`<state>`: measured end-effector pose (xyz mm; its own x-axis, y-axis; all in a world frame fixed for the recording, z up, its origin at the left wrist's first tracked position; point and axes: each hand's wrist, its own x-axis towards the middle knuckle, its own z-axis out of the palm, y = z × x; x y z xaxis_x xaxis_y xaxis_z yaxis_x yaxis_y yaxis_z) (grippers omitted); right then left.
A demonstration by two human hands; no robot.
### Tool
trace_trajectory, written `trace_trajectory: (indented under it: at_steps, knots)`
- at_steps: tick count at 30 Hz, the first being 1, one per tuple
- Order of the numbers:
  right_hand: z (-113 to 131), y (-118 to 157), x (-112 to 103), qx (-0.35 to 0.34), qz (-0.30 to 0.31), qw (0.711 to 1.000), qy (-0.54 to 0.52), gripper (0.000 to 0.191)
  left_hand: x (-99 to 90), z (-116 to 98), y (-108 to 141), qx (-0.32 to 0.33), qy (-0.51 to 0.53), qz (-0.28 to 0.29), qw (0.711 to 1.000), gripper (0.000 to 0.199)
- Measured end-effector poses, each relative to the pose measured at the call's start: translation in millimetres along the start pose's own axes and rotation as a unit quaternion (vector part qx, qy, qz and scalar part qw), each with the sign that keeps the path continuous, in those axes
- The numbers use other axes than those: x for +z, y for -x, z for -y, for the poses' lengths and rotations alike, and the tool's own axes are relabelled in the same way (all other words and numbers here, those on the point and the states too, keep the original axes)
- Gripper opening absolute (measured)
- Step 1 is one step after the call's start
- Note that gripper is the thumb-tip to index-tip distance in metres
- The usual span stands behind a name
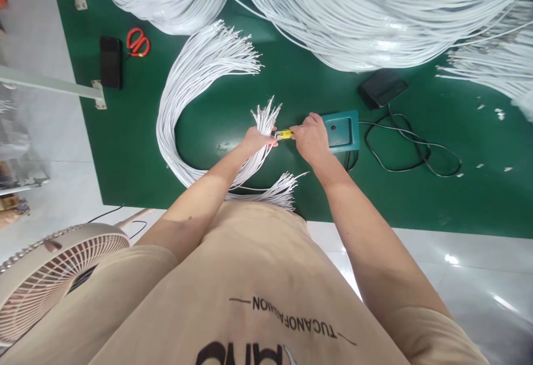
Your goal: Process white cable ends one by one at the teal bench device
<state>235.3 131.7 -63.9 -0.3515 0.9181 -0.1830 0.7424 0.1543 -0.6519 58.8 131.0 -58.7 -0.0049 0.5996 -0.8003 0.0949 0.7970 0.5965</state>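
Observation:
My left hand (255, 142) is closed around one end of a bundle of white wires (166, 115), whose loose tips (267, 116) fan out above the fingers. The bundle curves in a C to the left, and its other ends lie at the upper middle. In my right hand (313, 137) is a small yellow tool (285, 134) with a metallic tip, which meets the wires at my left fingertips. Its exact kind is unclear. Just right of that hand lies a teal box (353, 131) with a sunken top, partly covered by the hand.
Large coils of white wire (375, 26) fill the back of the green table (416, 198). Another wire end bunch (278, 193) lies against my shirt. Around are red-handled scissors (138, 43), a black phone-like object (110, 62), a black box (382, 89) with a cord, and a fan (62, 276).

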Motion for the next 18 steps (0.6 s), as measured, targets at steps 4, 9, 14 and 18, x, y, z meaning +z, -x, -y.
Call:
trace_trajectory:
  at_steps: [4, 9, 14, 18]
  knots:
    - [-0.3, -0.2, 0.8, 0.010, -0.005, 1.000, -0.022, 0.021, 2.8, 4.9, -4.0, 0.008, -0.022, -0.025, 0.999, 0.052]
    - [-0.8, -1.2, 1.6, 0.008, -0.002, 1.000, -0.005, 0.022, 2.1, 11.4, -9.4, 0.025, -0.062, -0.038, 0.997, 0.046]
    - [2.7, 1.2, 0.0, -0.021, 0.014, 0.998, 0.057, 0.023, -0.9, 15.8, -15.0, 0.036, -0.117, -0.051, 0.991, 0.032]
    - [7.7, 13.2, -7.0, 0.000, -0.048, 0.990, 0.130, 0.035, -1.8, 15.2, -14.6, 0.032, -0.082, -0.035, 0.995, 0.033]
